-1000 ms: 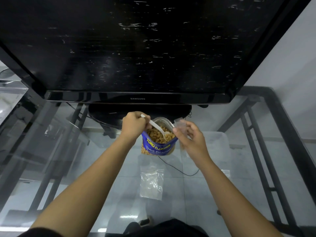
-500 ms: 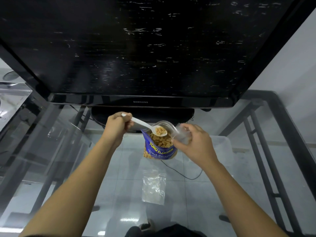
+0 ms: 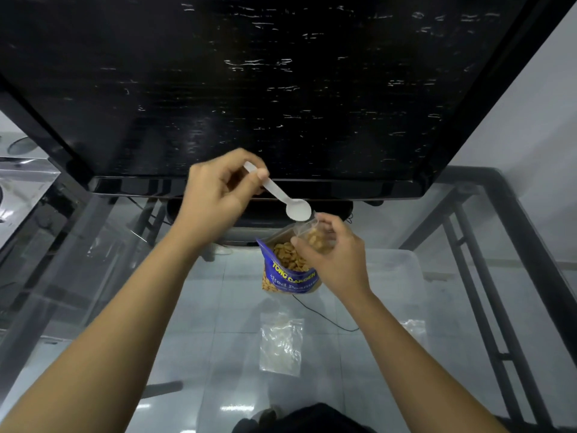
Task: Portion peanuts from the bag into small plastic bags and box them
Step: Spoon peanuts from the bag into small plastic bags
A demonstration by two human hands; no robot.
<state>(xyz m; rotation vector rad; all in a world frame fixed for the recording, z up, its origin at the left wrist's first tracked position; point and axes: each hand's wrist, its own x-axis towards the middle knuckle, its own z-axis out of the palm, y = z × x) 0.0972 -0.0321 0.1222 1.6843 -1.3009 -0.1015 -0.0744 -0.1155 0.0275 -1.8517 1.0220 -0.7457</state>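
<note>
A person's left hand [image 3: 215, 198] pinches the handle of a white plastic spoon [image 3: 281, 195], whose bowl points toward 4 o'clock and hangs just above the mouth of a small clear bag [image 3: 317, 237]. The right hand [image 3: 335, 257], at 4 o'clock from the left, grips that small bag, which holds a few peanuts. Just beside it at 8 o'clock, an open blue peanut bag [image 3: 290, 273] stands on the glass table [image 3: 193, 307], peanuts showing at its top. At 6 o'clock from the blue bag, an empty clear plastic bag [image 3: 281, 345] lies flat on the glass. A translucent box [image 3: 393, 270] sits at 3 o'clock from the right hand. A large black television [image 3: 249, 89] fills the scene at 12 o'clock.
</note>
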